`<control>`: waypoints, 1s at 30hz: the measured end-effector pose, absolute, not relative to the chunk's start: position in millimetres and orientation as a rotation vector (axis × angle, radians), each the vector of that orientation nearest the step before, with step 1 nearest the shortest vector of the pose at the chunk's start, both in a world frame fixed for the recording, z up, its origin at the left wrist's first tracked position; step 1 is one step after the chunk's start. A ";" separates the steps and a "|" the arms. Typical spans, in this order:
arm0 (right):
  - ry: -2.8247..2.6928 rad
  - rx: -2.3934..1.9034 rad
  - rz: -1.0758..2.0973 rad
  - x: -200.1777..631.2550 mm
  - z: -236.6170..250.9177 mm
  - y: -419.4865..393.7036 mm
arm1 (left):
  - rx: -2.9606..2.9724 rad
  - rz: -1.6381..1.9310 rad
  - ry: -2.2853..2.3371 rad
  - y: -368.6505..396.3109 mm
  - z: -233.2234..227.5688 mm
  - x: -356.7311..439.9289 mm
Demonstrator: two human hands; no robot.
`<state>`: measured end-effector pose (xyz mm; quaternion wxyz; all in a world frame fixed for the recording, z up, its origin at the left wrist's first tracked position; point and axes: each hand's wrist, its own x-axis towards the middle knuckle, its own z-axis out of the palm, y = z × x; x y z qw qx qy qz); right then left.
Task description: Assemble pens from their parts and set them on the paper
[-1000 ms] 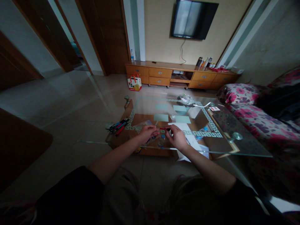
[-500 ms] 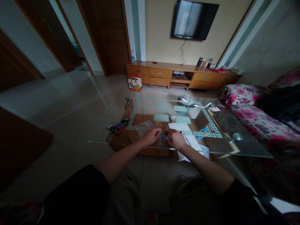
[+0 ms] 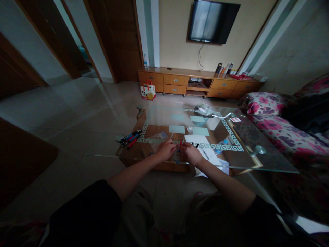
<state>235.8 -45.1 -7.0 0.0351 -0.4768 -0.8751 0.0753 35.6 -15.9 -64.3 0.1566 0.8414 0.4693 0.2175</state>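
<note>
Red piece (image 3: 180, 143): small and pen-like, it showed at the tips of the right fingers, in the gap between the two hands; the left fingers were just across from it.
Long axis: the short visible part pointed away from the person, roughly crosswise to the line joining the two sets of fingers; the rest was hidden.
Right hand (image 3: 190, 153): the nearer hand to the red piece, its fingers bent and narrow, seemingly pinching it.
Left hand (image 3: 166, 150): fingers curled close together; whether they held anything could not be told.
Dark tips (image 3: 197, 145): two stuck out just beyond the right fingers; held or lying there, it was unclear.
Paper (image 3: 196, 138): white, beyond the right fingers and to their right, with a slim pen (image 3: 206, 155) to the right of that hand.
Pen bundle (image 3: 130, 139): left of the left fingers, well apart from them, the pens lying roughly side by side on the counter (image 3: 272, 157).
Counter: clear glass, beneath both sets of fingers.
</note>
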 end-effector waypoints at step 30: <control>-2.568 -1.679 0.387 249.0 -3.3 -86.1 | 2.582 0.606 1.437 -57.5 -62.1 6.3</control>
